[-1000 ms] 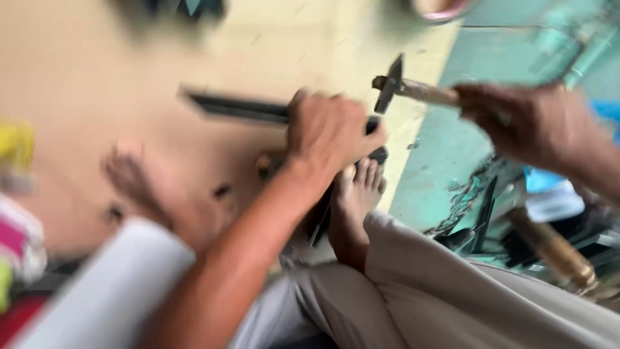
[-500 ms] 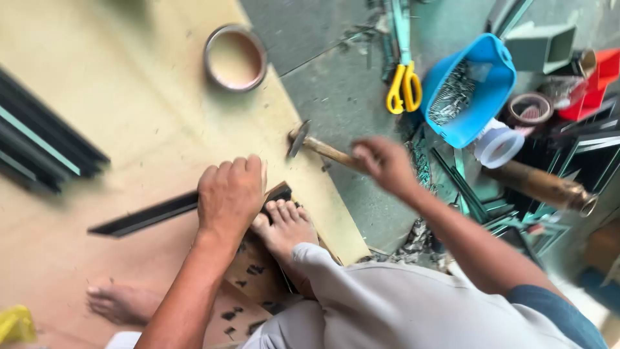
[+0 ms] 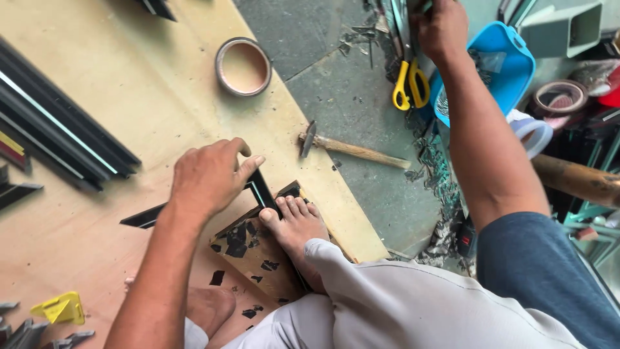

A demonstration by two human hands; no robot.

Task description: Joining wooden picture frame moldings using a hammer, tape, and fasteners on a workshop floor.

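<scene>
Pale plywood sheeting (image 3: 129, 129) covers the left of the frame, laid over a grey concrete floor (image 3: 349, 84); the person sits on it with one bare foot (image 3: 294, 226) pressed on a small scarred wooden block (image 3: 258, 255). At centre the left hand (image 3: 210, 178) rests fingers curled on a black moulding strip (image 3: 145, 216), pinning it where it crosses the block; the strip looks light, stiff and narrow, probably smooth enough to slide, so a hold close to the block, flat on top, seems soundest; its mitred end is likely sharp and easily chipped. Just right of centre a hammer (image 3: 352, 148) lies free on the floor, wooden handle pointing right. At the top edge the right hand (image 3: 442, 26) reaches beside a blue tub (image 3: 516, 58) and yellow-handled scissors (image 3: 409, 84); its fingers are cut off by the frame, so whether they grasp anything cannot be told. What the tub holds is hard to make out; the strip's middle is hidden under the left hand.
</scene>
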